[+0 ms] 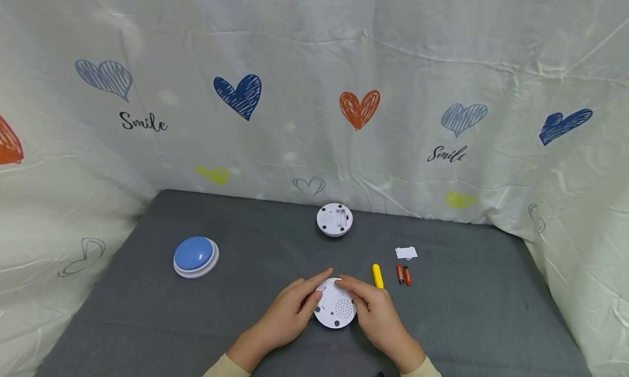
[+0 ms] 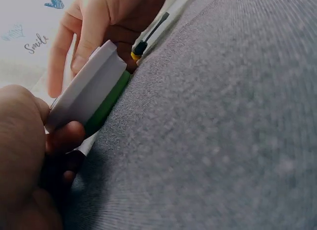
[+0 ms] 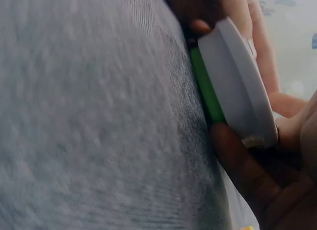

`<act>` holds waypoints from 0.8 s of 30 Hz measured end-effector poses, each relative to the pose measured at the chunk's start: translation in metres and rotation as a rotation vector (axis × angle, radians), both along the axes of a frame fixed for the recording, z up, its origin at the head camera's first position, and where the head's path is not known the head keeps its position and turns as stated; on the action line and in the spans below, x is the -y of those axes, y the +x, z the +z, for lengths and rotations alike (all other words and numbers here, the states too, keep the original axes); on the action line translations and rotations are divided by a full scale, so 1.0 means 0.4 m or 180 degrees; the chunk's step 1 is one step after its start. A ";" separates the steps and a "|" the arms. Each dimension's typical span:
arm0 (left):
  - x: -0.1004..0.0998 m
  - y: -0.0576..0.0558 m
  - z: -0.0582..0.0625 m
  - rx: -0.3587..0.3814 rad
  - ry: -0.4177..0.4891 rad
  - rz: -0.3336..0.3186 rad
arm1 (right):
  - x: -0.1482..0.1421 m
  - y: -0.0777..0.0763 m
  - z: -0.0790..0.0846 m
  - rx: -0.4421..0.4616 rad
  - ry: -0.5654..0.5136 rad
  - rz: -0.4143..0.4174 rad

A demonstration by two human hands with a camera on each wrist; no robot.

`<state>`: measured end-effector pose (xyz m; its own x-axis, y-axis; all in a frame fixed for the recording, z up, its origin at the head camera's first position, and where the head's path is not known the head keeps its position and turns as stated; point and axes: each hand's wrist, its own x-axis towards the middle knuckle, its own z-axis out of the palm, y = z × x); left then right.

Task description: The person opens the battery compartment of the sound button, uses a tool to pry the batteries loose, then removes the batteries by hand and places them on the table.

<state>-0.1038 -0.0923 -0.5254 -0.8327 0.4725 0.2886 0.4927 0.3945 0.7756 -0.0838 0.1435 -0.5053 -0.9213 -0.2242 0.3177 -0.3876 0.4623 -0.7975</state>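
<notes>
Head view, L hand [image 1: 290, 311] & R hand [image 1: 379, 314] angled inward, gripping white disc [image 1: 331, 305] from 2 opp. sides

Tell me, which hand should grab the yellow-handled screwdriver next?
Probably the right hand: the yellow-handled screwdriver lies close to it. The left hand is farther away, across the round white device. Both hands hold that device, so the left could steady it.
</notes>
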 end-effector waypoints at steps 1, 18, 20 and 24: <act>0.000 0.000 0.001 0.0029 0.0012 0.0012 | 0.002 0.000 -0.002 -0.0022 0.0011 0.0007; 0.003 -0.008 0.001 0.0420 0.0076 -0.0210 | 0.001 0.003 -0.001 -0.0035 0.0219 -0.0104; 0.002 -0.007 0.002 0.0520 0.0089 -0.0202 | 0.001 0.006 0.000 -0.0026 0.0348 -0.0051; -0.002 -0.003 0.005 0.0671 0.0055 -0.0045 | 0.003 0.009 -0.002 -0.0160 0.0449 -0.0016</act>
